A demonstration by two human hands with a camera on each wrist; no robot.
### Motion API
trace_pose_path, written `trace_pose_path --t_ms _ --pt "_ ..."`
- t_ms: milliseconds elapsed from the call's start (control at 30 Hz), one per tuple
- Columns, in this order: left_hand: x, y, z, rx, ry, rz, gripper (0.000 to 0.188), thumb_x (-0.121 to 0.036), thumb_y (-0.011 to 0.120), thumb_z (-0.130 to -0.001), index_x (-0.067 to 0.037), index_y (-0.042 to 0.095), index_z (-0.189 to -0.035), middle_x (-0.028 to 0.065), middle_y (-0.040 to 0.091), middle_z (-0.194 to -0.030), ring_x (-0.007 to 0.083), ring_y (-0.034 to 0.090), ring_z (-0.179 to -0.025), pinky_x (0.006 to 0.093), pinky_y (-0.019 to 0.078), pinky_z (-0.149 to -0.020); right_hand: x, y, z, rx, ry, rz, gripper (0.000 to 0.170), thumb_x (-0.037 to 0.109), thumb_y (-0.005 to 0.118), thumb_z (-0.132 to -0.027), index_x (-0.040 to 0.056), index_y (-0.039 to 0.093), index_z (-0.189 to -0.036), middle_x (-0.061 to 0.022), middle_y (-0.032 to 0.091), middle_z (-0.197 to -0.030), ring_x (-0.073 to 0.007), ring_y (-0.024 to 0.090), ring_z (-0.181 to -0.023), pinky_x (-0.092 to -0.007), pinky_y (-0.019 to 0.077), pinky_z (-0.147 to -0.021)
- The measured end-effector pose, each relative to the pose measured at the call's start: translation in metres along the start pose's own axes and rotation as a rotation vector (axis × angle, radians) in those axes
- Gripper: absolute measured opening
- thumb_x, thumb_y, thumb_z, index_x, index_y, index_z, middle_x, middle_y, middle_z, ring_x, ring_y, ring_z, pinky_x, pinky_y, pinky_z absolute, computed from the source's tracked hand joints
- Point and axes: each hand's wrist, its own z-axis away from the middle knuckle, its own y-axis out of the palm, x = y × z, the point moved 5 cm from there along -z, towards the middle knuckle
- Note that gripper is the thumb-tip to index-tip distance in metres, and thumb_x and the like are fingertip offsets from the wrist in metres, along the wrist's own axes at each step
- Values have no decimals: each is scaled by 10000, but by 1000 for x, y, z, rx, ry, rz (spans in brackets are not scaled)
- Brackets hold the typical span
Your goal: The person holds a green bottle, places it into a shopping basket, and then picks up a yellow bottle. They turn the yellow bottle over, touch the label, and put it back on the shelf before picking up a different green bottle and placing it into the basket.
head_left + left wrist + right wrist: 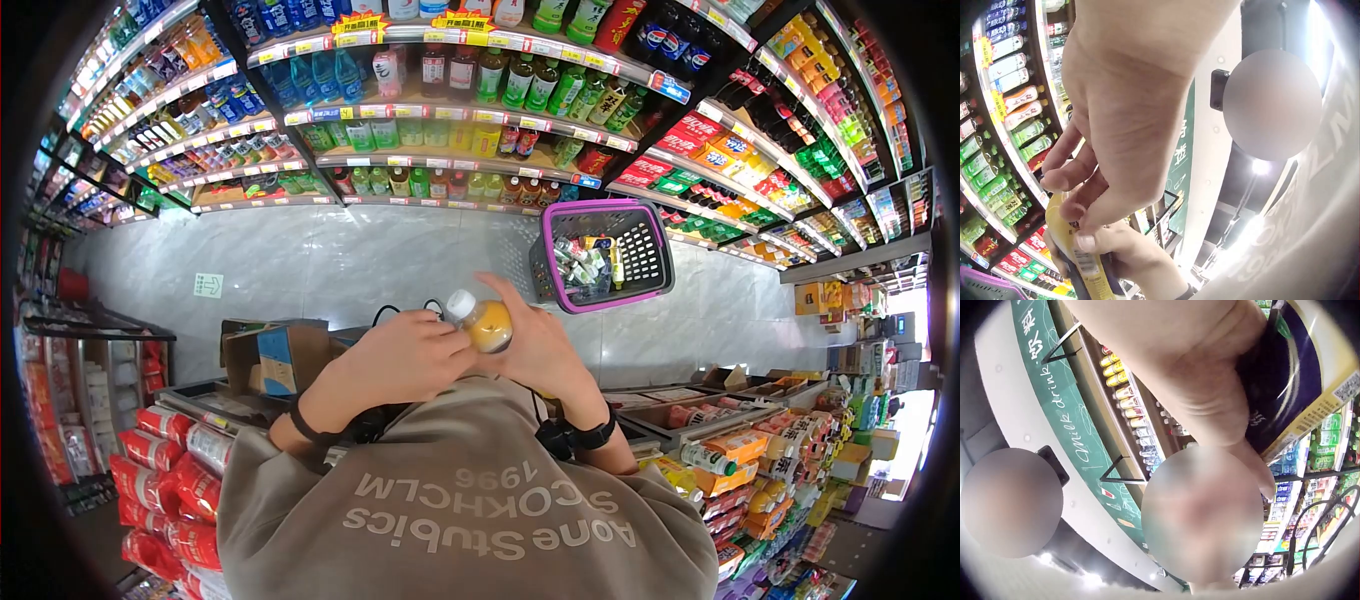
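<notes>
I count 1 white-capped btl w/ yellow & dark-blue label (pixel 491 327), 1 grey perforated plastic basket w/ purple rim (pixel 665 235), 1 pale sq. floor sign w/ green arrow (pixel 208 285), 2 yellow-and-red starburst promo signs (pixel 462 22), 2 bare hands (pixel 405 355). Small pkgs in basket (pixel 590 262): several, no exact ct. Shelf btls (pixel 520 80): dozens, approx.

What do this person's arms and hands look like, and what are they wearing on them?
Both the left hand and the right hand are ungloved. Each wrist has a black band, the left one narrow-looking, the right one with a dark, blocky piece beside it. The forearms are uncovered, below the short sleeves of a grey-brown T-shirt with pale lettering.
</notes>
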Motion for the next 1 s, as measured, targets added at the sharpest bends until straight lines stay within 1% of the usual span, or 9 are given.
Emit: trace_pose_path --t_ms 133,200,433,533,733,833,1000 --pt "-3 3 0 17 12 6 136 -190 695 -758 -110 606 -823 7 557 -770 174 604 -700 325 469 -663 0 0 1 16 2 20 971 290 839 -691 221 360 -1532 -244 717 -975 -471 682 -891 -503 545 -753" --pt "-5 1 0 58 2 -1 132 -178 693 -756 -107 606 -826 8 553 -767 178 603 -693 327 469 -659 -1 2 2 38 3 18 978 309 846 -695 219 355 -1536 -240 718 -983 -465 685 -899 -498 546 -757" --pt "-7 4 1 82 8 67 124 -164 684 -754 -101 607 -828 14 546 -760 195 611 -691 333 482 -657 -4 7 1 79 -6 22 1001 384 857 -718 224 324 -1551 -225 721 -967 -454 687 -918 -494 542 -773" --pt "-9 7 1 75 9 64 117 -162 681 -758 -101 605 -822 13 550 -762 199 620 -698 330 498 -647 -4 9 1 99 -4 33 1007 379 856 -721 229 314 -1556 -222 720 -965 -459 685 -904 -502 539 -777" --pt "-12 14 -4 88 5 76 119 -174 688 -773 -103 619 -840 10 558 -774 192 631 -710 328 518 -642 -4 9 1 119 -29 57 1018 360 857 -725 234 303 -1570 -233 713 -1001 -466 675 -942 -513 532 -801" --pt "-11 18 -4 95 -14 51 137 -188 703 -774 -102 620 -840 12 561 -783 190 631 -719 333 520 -646 -5 9 0 140 12 60 1023 355 860 -722 237 303 -1572 -236 712 -1011 -464 672 -959 -512 531 -809" --pt "-10 20 -2 78 -26 57 161 -203 724 -766 -99 613 -818 15 565 -799 192 632 -741 343 520 -646 -6 9 3 117 -5 26 1015 341 872 -716 244 318 -1562 -231 714 -1009 -463 671 -960 -507 532 -812"
